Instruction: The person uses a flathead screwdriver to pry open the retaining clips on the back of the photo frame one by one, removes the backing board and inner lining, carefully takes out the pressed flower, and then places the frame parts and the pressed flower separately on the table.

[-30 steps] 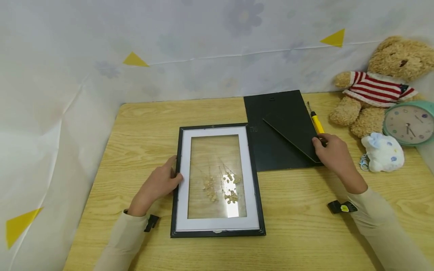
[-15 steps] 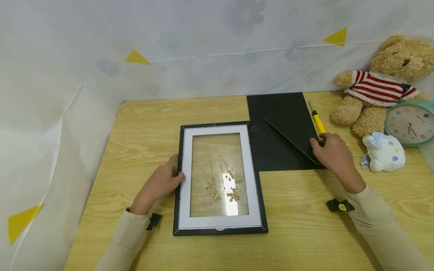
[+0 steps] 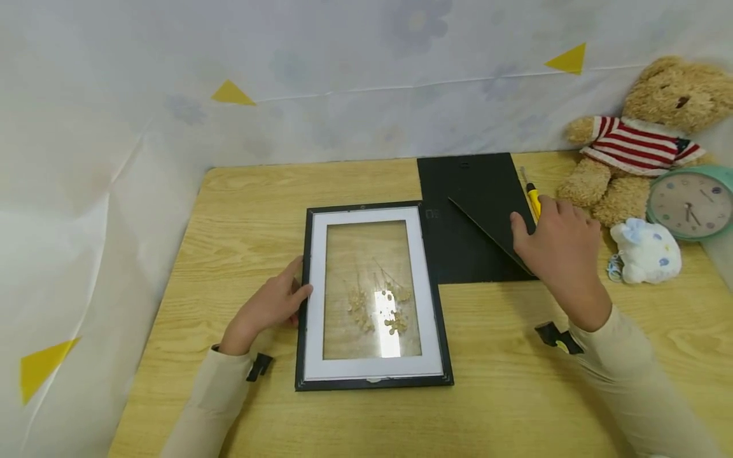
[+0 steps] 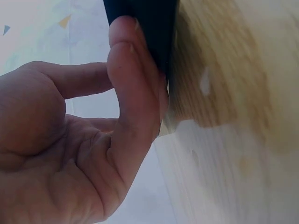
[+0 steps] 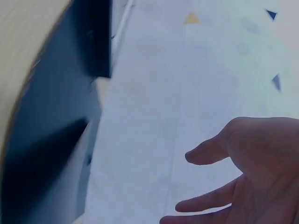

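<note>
Around the middle of the desk (image 3: 487,407) lies a black picture frame (image 3: 412,381), its white mat (image 3: 372,367) facing up around a clear pane with dried flowers (image 3: 395,321). The left hand (image 3: 266,308) grips the frame's left side, thumb on top of the border and fingers curled against its outer edge. Toward the desk's far edge, just right of the frame, a black backing board (image 3: 464,254) lies with its stand flap (image 3: 498,222) slanting across it. Above the board's near right corner, the right hand (image 3: 564,254) has its fingers released and spread, partly covering a yellow screwdriver (image 3: 534,200) beside the board. At the desk's far right corner sits a teddy bear (image 3: 641,149) in a striped top, with a green clock (image 3: 693,203) and a white plush toy (image 3: 647,251) near the right edge.
</note>
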Demonstrator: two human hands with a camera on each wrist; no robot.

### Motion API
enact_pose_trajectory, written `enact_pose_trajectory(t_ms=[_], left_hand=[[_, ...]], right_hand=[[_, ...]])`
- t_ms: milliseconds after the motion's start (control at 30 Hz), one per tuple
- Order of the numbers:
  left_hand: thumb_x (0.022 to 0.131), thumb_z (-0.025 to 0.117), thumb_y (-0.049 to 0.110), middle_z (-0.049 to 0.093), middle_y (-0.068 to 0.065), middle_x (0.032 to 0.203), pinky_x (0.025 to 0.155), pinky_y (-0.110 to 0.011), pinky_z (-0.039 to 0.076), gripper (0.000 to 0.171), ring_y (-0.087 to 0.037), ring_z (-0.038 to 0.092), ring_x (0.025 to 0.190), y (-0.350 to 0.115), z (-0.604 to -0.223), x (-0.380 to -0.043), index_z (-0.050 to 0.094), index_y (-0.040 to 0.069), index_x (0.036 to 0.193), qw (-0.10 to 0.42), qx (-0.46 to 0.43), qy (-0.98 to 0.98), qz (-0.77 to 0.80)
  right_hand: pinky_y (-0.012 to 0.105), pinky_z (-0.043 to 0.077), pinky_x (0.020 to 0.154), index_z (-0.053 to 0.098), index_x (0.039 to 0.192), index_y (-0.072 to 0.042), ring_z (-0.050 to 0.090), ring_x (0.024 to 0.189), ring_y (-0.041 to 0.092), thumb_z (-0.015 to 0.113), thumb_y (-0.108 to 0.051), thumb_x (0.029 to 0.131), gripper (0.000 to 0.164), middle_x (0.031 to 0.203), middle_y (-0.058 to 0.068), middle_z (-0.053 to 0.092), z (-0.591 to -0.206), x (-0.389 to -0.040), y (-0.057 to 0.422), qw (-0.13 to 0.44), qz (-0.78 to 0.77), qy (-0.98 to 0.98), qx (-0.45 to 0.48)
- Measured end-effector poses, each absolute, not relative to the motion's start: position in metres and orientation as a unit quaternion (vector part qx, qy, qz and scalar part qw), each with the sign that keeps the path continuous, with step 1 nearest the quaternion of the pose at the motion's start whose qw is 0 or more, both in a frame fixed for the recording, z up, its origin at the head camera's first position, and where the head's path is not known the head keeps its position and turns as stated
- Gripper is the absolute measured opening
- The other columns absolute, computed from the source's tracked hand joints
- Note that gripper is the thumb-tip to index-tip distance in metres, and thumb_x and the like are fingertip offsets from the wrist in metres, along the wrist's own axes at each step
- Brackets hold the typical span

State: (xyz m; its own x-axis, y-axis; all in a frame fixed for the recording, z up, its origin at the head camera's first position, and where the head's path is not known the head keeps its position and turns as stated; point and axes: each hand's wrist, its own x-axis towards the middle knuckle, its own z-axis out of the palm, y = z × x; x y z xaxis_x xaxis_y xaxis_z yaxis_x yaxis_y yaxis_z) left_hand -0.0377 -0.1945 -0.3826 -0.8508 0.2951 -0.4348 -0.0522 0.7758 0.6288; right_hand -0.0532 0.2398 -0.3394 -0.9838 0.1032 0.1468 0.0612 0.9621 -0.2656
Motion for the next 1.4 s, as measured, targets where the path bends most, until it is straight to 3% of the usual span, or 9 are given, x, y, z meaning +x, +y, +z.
enact_pose_trajectory(t_ms=[167,333,433,533,767,900,1067,1267,1400], left_hand=[[0.097,0.047,0.025,0.057,-0.009,0.076,0.048,-0.033,0.047,0.067,-0.021,0.058,0.049,-0.194,-0.382,-0.039,0.007,0.009,0.148,0.274,0.064,0.898,0.337],[0.097,0.047,0.025,0.058,-0.01,0.076,0.047,-0.034,0.048,0.067,-0.022,0.058,0.049,-0.193,-0.383,-0.041,0.005,0.011,0.148,0.284,0.056,0.893,0.344],[0.098,0.046,0.024,0.058,-0.01,0.075,0.047,-0.035,0.048,0.068,-0.023,0.058,0.048,-0.192,-0.384,-0.042,0.003,0.011,0.148,0.288,0.055,0.89,0.35],[0.098,0.046,0.024,0.058,-0.01,0.073,0.046,-0.036,0.048,0.068,-0.024,0.058,0.047,-0.192,-0.385,-0.042,0.003,0.012,0.148,0.289,0.055,0.889,0.35],[0.098,0.046,0.024,0.058,-0.01,0.073,0.046,-0.036,0.049,0.067,-0.024,0.059,0.047,-0.19,-0.384,-0.041,0.004,0.013,0.148,0.29,0.052,0.891,0.346],[0.098,0.045,0.024,0.058,-0.01,0.071,0.046,-0.036,0.048,0.066,-0.024,0.059,0.047,-0.19,-0.382,-0.04,0.003,0.012,0.148,0.289,0.053,0.893,0.342],[0.098,0.045,0.025,0.058,-0.01,0.071,0.045,-0.035,0.048,0.066,-0.023,0.059,0.047,-0.19,-0.381,-0.039,0.004,0.013,0.148,0.288,0.05,0.895,0.337],[0.098,0.045,0.024,0.058,-0.011,0.072,0.046,-0.035,0.048,0.066,-0.023,0.059,0.047,-0.191,-0.379,-0.038,0.004,0.013,0.148,0.287,0.05,0.895,0.339],[0.098,0.044,0.024,0.058,-0.011,0.073,0.046,-0.036,0.048,0.066,-0.024,0.059,0.048,-0.192,-0.379,-0.037,0.003,0.013,0.148,0.287,0.047,0.894,0.342]], right_hand=[[0.051,0.045,0.067,0.058,0.115,0.005,0.056,0.086,0.037,0.056,-0.03,0.091,0.042,0.105,0.023,0.058,-0.329,-0.052,0.2,0.062,0.19,-0.978,0.059],[0.031,0.045,0.054,0.066,0.097,-0.007,0.056,0.065,0.014,0.061,-0.026,0.089,0.021,0.083,0.003,0.063,-0.34,-0.052,0.152,-0.071,0.238,-0.956,0.159],[0.026,0.042,0.049,0.067,0.09,-0.01,0.052,0.056,0.01,0.062,-0.026,0.089,0.017,0.074,-0.003,0.061,-0.351,-0.053,0.129,-0.145,0.243,-0.939,0.195],[0.025,0.037,0.044,0.065,0.083,-0.013,0.048,0.049,0.01,0.062,-0.03,0.088,0.018,0.065,-0.006,0.056,-0.362,-0.052,0.112,-0.182,0.232,-0.932,0.212],[0.024,0.019,0.036,0.046,0.05,-0.018,0.032,0.037,0.01,0.058,-0.029,0.089,0.042,0.044,-0.006,0.033,-0.378,-0.047,0.093,-0.161,0.202,-0.942,0.215],[0.023,0.015,0.037,0.039,0.047,-0.02,0.025,0.037,0.01,0.053,-0.018,0.09,0.045,0.042,-0.007,0.027,-0.383,-0.047,0.089,-0.142,0.19,-0.946,0.22],[0.024,0.011,0.037,0.035,0.045,-0.02,0.017,0.038,0.009,0.048,-0.013,0.089,0.046,0.041,-0.008,0.021,-0.383,-0.048,0.088,-0.162,0.2,-0.94,0.222],[0.024,0.013,0.037,0.039,0.045,-0.02,0.019,0.037,0.01,0.048,-0.013,0.087,0.043,0.04,-0.008,0.024,-0.381,-0.054,0.091,-0.213,0.24,-0.925,0.202],[0.024,0.024,0.038,0.056,0.056,-0.017,0.034,0.039,0.012,0.049,-0.013,0.085,0.03,0.045,-0.005,0.042,-0.374,-0.057,0.098,-0.23,0.283,-0.914,0.177]])
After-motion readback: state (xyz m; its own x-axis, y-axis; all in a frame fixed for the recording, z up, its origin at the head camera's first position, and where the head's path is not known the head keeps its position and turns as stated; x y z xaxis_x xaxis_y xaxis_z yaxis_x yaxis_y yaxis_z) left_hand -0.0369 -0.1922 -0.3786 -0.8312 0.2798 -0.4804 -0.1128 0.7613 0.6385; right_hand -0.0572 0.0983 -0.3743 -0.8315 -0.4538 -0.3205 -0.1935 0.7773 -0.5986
